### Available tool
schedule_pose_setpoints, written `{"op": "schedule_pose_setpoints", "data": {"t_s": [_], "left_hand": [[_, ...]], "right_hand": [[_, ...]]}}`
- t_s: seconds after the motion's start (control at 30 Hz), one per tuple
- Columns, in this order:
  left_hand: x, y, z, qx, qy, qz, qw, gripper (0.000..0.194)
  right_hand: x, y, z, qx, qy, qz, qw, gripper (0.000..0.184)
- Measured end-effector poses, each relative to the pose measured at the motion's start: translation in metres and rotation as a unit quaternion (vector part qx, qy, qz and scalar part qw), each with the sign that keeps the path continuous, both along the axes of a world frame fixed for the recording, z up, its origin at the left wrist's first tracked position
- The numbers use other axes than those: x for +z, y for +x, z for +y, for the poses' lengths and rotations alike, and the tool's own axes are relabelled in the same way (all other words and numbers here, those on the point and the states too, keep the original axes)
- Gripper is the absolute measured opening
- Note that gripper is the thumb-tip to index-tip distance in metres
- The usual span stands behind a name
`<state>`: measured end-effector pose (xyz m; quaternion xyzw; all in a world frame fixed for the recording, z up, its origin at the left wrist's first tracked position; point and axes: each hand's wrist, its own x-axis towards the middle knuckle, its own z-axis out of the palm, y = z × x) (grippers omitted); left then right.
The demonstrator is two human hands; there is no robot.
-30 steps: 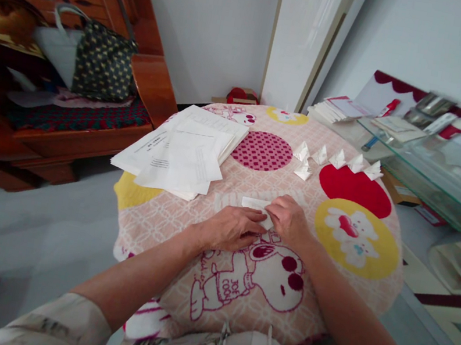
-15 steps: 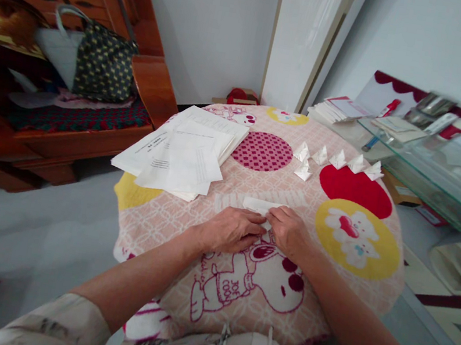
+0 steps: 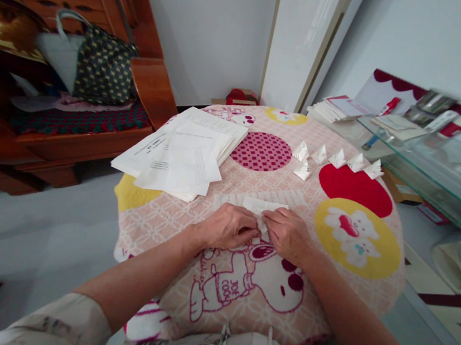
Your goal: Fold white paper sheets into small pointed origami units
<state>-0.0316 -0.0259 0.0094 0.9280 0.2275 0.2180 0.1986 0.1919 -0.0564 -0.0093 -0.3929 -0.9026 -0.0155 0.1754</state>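
Near the front of the cloth-covered table, a small white piece of folded paper lies partly under my two hands. My left hand is curled with its fingertips pinching the near left part of the paper. From the other side, my right hand presses bent fingers onto the paper's right part. The fingertips of both hands almost meet, and they hide much of the folds. Several small pointed folded-paper pieces stand in a row at the back right.
A stack of printed sheets lies on the left of the table. To the right is a glass shelf with papers and metal containers. A wooden bench holding a patterned bag stands at the left.
My left fingers have drawn slightly back from the paper's middle, and my right fingers have shifted a little left. More of the white paper shows above my hands.
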Motion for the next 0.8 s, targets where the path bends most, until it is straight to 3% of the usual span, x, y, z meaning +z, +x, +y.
{"op": "schedule_pose_setpoints", "data": {"t_s": [0.1,0.17,0.27,0.37,0.5,0.6,0.7,0.8], "left_hand": [[0.003,-0.006,0.008,0.118,0.018,-0.097,0.988,0.024],[0.005,-0.010,0.014,0.157,0.032,-0.147,0.976,0.017],[0.004,-0.012,0.021,0.095,0.029,-0.150,0.984,0.025],[-0.002,-0.012,0.023,0.047,0.009,-0.079,0.996,0.029],[-0.008,-0.011,0.023,0.061,0.012,-0.011,0.998,0.025],[-0.008,-0.007,0.021,0.075,0.040,-0.031,0.996,0.024],[-0.008,0.002,0.017,0.048,0.053,-0.053,0.996,0.032],[-0.010,0.010,0.015,0.026,0.060,0.004,0.998,0.036]], "right_hand": [[0.003,0.000,0.000,0.000,-0.003,-0.010,1.000,0.024],[0.004,-0.001,-0.001,0.001,-0.004,-0.015,1.000,0.024],[0.006,-0.001,-0.001,0.003,-0.004,-0.018,1.000,0.023],[0.006,0.000,-0.002,0.006,-0.007,-0.017,1.000,0.022],[0.005,0.001,-0.002,0.009,-0.008,-0.009,1.000,0.022],[0.005,0.001,-0.003,0.010,-0.001,-0.007,1.000,0.023],[0.005,0.001,-0.002,0.012,0.007,-0.002,1.000,0.025],[0.004,0.001,-0.003,0.012,0.000,0.011,1.000,0.025]]}}
